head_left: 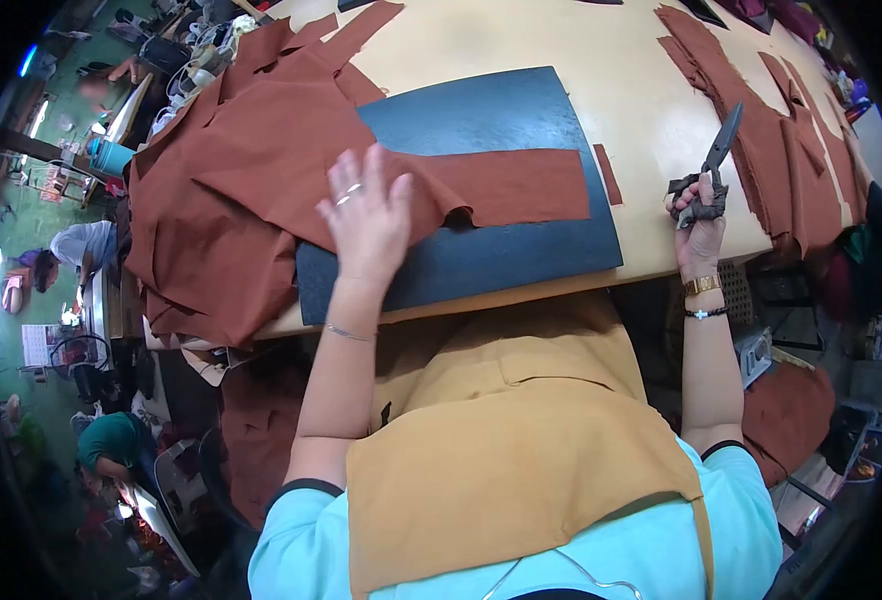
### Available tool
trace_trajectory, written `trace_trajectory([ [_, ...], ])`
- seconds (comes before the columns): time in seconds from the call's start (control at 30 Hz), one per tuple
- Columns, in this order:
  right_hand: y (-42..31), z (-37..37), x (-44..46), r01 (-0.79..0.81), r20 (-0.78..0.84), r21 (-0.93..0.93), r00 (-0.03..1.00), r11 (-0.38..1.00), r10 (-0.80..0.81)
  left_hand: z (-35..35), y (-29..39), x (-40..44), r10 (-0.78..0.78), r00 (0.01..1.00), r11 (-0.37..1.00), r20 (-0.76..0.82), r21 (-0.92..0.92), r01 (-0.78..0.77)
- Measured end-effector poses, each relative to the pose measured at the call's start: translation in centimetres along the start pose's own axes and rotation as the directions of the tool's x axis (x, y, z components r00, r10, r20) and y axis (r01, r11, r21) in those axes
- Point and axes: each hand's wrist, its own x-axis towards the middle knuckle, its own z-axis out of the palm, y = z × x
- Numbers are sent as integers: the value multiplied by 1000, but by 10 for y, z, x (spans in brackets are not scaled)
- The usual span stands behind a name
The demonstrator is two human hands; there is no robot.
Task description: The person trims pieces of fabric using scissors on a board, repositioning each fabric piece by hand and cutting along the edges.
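Reddish-brown fabric (251,160) lies in a loose, folded heap over the left of the table, and one flat strip of it runs right across a dark blue cutting board (471,110). My left hand (369,215) is over the cloth with its fingers spread; whether it presses on it I cannot tell. My right hand (699,205) is closed round the dark, wrapped handles of a pair of scissors (723,142). The blades point up and away, to the right of the board. A small brown scrap (608,174) lies between the board and the scissors.
More brown fabric pieces (761,150) lie along the table's right side. The pale table (441,40) ends just in front of my apron (521,470). Two other people, one in a green top (116,440), are at the left. More brown cloth (789,410) is below at right.
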Motion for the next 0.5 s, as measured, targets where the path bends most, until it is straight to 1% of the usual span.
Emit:
trace_trajectory([
  [0.03, 2, -2, 5, 19, -12, -14, 1000, 1000, -19, 7, -20, -2, -131, 984, 990, 120, 72, 123],
  [0.07, 2, 2, 2, 14, -52, -21, 999, 1000, -15, 7, -23, -5, -125, 980, 989, 154, 98, 111],
  [0.1, 3, 3, 1, 18, -37, -28, 999, 999, -19, 4, -22, -7, -118, 975, 988, 189, 123, 96],
  [0.17, 6, 3, -1, 28, -6, -49, 1000, 998, -29, 7, -9, -8, 11, 976, 997, 218, 70, -27],
  [0.2, 9, 2, -2, 36, 16, -32, 999, 999, -36, 9, 2, -9, 75, 971, 995, 228, 40, -87],
  [0.23, 10, 2, -2, 41, 20, -32, 999, 999, -41, 9, 16, -8, 205, 950, 978, 234, -8, -209],
  [0.3, 12, 0, -1, 55, 30, -41, 998, 998, -54, 12, 44, -7, 444, 854, 896, 270, -127, -425],
  [0.33, 12, 2, -2, 56, 21, -17, 998, 998, -55, 13, 59, -6, 546, 797, 837, 258, -217, -503],
  [0.37, 11, 2, -3, 58, 8, -33, 998, 998, -58, 13, 71, -5, 639, 733, 764, 232, -303, -570],
  [0.43, 10, 3, -3, 79, -33, -103, 996, 992, -83, 18, 78, 11, 714, 635, 698, 294, -368, -614],
  [0.47, 10, 4, -3, 98, -18, -75, 995, 992, -99, 22, 78, 23, 744, 585, 667, 322, -398, -630],
  [0.5, 10, 2, 0, 33, -43, 33, 999, 999, -32, 27, 69, 40, 763, 573, 646, 298, -328, -690],
])
